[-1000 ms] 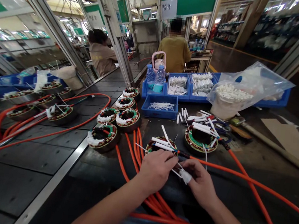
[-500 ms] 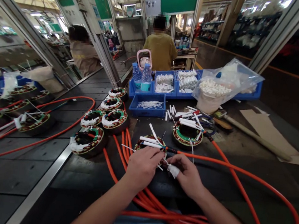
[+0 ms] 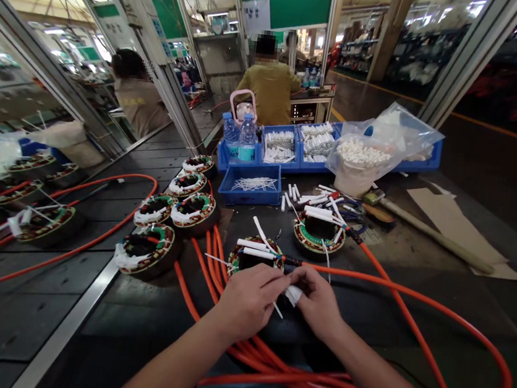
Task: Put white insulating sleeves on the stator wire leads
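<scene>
A ring-shaped motor stator [image 3: 234, 265] with copper windings lies in front of me, with white sleeves [image 3: 258, 253] and an orange cable [image 3: 347, 272] attached at its top. My left hand [image 3: 249, 296] is closed at its near edge, covering part of the ring; what its fingers hold is hidden. My right hand [image 3: 318, 300] pinches beside it, fingertips meeting the left ones. A thin white cable tie [image 3: 277, 310] pokes out below the fingers. Some white wrap [image 3: 292, 294] sits at my right thumb. A second stator [image 3: 318, 244] with sleeves and cable stands just beyond.
Several taped stators [image 3: 147, 250] stand at left by a metal edge strip [image 3: 71, 316]. Behind are a blue tray [image 3: 249, 196] of thin ties, blue bins [image 3: 297, 161] of sleeves and a bagged tub [image 3: 356, 180]. A hammer [image 3: 436, 233] lies at right. Orange cables loop near my lap.
My right hand has moved in against the left, and the fingertips now meet. The tie seen between them is now mostly covered. The whole view has shifted slightly.
</scene>
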The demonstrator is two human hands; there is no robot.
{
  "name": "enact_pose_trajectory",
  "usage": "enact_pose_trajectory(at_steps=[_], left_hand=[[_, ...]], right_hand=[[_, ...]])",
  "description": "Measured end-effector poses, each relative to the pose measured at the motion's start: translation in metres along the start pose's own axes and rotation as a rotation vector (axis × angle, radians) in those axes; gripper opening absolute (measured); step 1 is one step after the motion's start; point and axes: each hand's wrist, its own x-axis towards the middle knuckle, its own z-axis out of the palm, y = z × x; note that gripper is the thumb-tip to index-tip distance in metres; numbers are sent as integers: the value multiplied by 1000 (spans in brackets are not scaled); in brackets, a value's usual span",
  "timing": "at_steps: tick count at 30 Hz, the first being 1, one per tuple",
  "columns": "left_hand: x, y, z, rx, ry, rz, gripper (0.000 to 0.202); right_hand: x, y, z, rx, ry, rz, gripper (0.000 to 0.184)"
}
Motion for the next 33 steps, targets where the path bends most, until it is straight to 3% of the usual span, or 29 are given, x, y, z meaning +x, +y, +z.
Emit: enact_pose_trajectory(at_steps=[5, 7, 10, 15, 18, 21, 24, 26, 28, 30, 31, 33], left_hand=[[-2, 7, 4, -180, 76, -190, 17], [-4, 7, 7, -178, 82, -190, 18], [-7, 6, 7, -82, 71, -164, 21], [-16, 3, 8, 23, 30, -371, 21], [-22, -1, 20, 69, -40, -387, 26], [-23, -4, 33, 100, -26, -351, 25], [-22, -3, 33, 125, -14, -352, 29], [-23, -3, 23, 102, -32, -342, 39], [-29, -7, 7, 66, 7, -274, 54], [-36, -17, -13, 49, 78, -157, 56], [-39, -25, -23, 52, 76, -101, 51], [-42, -43, -38, 67, -58, -7, 46]], right_hand=[[-2, -17, -5, -98, -139, -34, 14], [-2, -22, -8, -257, -177, -46, 5], [-10, -21, -15, -387, -220, -62, 22], [-22, -28, -28, -234, -208, -42, 27], [6, -42, -11, -201, -163, -48, 24], [48, -50, 27, -332, -114, -9, 21], [72, -53, 44, -360, -169, 17, 19], [69, -57, 23, -338, -260, -43, 18], [51, -59, -26, -399, -260, -180, 21], [21, -53, -94, -675, -69, -287, 30], [3, -46, -129, -855, 64, -274, 38], [-36, -25, -192, -1101, 272, -205, 50]])
